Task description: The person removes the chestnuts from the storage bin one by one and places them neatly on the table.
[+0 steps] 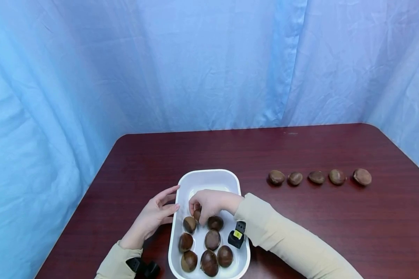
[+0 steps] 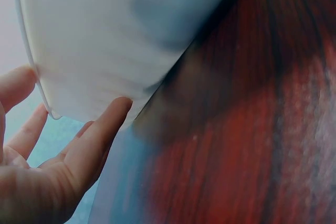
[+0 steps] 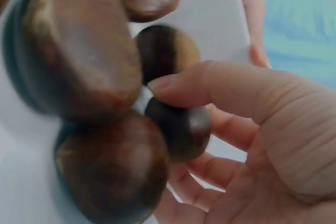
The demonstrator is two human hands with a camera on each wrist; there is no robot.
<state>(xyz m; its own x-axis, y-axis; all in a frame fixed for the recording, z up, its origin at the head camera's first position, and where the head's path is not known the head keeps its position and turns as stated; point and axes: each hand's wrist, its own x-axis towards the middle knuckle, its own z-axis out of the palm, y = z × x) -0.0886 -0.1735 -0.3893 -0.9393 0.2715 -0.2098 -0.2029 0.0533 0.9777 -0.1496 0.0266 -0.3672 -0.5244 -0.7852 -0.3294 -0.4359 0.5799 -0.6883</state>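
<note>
A white tray (image 1: 209, 178) holds several brown chestnuts (image 1: 212, 240) in its near half. Inside it, my right hand (image 1: 211, 203) pinches a chestnut (image 3: 184, 135), with thumb above and fingers behind it in the right wrist view. Close by lies a two-toned chestnut (image 3: 163, 51). My left hand (image 1: 151, 217) is at the tray's left side, fingers spread and touching the wall and rim; the left wrist view shows its fingertips (image 2: 123, 102) against the outer wall. The right hand covers part of the tray's middle.
On the dark red-brown table (image 1: 160, 155), several chestnuts form a row at the right, from one near the tray (image 1: 276, 177) to a paler one (image 1: 362, 177) at the far end. Blue curtains (image 1: 209, 66) hang behind and beside the table.
</note>
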